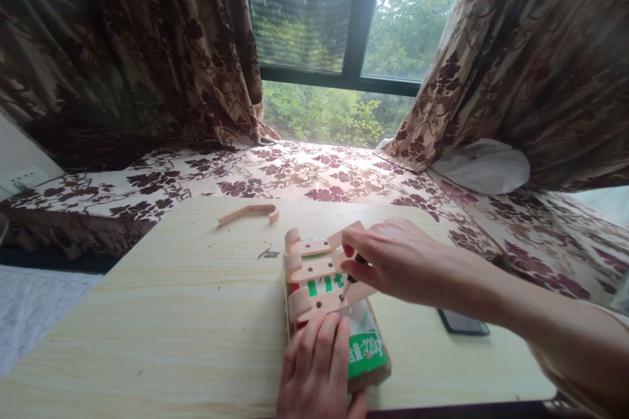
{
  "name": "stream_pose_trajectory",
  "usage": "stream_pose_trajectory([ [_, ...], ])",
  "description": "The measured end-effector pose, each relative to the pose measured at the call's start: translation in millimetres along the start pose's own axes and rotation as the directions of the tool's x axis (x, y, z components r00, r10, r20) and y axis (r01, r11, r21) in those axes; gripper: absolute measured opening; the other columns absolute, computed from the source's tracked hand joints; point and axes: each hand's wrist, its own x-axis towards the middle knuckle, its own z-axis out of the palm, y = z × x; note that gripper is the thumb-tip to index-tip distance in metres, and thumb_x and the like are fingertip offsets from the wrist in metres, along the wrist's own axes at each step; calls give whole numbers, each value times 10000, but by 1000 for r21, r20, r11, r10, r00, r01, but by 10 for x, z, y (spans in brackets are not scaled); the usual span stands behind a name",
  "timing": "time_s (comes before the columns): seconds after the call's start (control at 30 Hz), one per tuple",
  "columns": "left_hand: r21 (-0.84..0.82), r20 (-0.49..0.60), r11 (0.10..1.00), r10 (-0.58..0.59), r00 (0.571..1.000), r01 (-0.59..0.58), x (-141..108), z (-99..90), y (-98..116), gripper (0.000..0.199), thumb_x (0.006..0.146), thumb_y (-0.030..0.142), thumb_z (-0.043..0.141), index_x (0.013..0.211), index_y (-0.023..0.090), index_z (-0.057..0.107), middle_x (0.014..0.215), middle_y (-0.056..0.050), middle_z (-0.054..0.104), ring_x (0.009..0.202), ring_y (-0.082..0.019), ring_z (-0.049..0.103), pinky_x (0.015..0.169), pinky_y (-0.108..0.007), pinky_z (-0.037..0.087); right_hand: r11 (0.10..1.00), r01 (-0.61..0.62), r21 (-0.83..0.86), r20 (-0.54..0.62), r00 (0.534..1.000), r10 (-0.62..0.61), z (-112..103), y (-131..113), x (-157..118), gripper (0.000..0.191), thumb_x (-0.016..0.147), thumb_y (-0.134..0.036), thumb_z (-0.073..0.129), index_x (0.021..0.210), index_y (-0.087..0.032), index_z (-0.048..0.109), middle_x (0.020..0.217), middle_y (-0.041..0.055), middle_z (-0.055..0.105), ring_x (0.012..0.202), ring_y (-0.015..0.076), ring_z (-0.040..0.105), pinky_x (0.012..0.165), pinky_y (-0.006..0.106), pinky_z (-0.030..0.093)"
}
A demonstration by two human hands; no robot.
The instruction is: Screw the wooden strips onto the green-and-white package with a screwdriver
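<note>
Pinched in my right hand (pixel 388 255) is a dark-handled screwdriver (pixel 360 260), its tip at a screw hole near the right end of the nearest wooden hook (pixel 307 305). Three pale hooks with curled ends lie side by side across a thick board (pixel 376 374), which is covered by green, white and red printed packaging (pixel 364 347). Dark screws or holes show in each hook. My left hand (pixel 314 360) presses its fingers over the board's near part, against the nearest hook, with the thumb at the near edge. The screwdriver's handle is partly hidden by my right fingers.
Toward the table's (pixel 171 314) far left lies a loose wooden hook (pixel 250 211). Several screws (pixel 268 254) rest left of the board. A dark flat phone-like object (pixel 463 322) lies under my right forearm. Beyond are a floral-covered ledge (pixel 295 173) and a white bag (pixel 484 167).
</note>
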Motion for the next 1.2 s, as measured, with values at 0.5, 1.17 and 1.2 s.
stream_pose_trajectory([
  [0.5,-18,18,1000,-2,1000,2,-8,-5,5,423,859,446,417,1124,167,593,1075,-72,653,1080,-210,539,1002,-328,314,1000,24,-14,-31,999,-24,106,-54,-23,275,932,-276,378,709,-176,504,594,6,537,492,106,391,494,282,169],
  [1.17,-3,55,1000,-10,998,10,-17,-24,13,428,858,451,416,1130,170,588,1081,-71,653,1072,-212,542,980,-333,321,996,36,82,-71,997,-30,139,7,-58,258,928,-311,393,738,-180,508,591,-12,504,505,96,324,506,279,176],
  [1.2,-3,55,1000,-7,998,7,-14,-31,14,432,862,457,408,1126,167,591,1082,-71,654,1073,-213,542,980,-333,320,996,34,83,-64,997,-29,119,14,-64,262,925,-321,401,739,-180,519,599,-9,511,509,97,338,506,276,182],
])
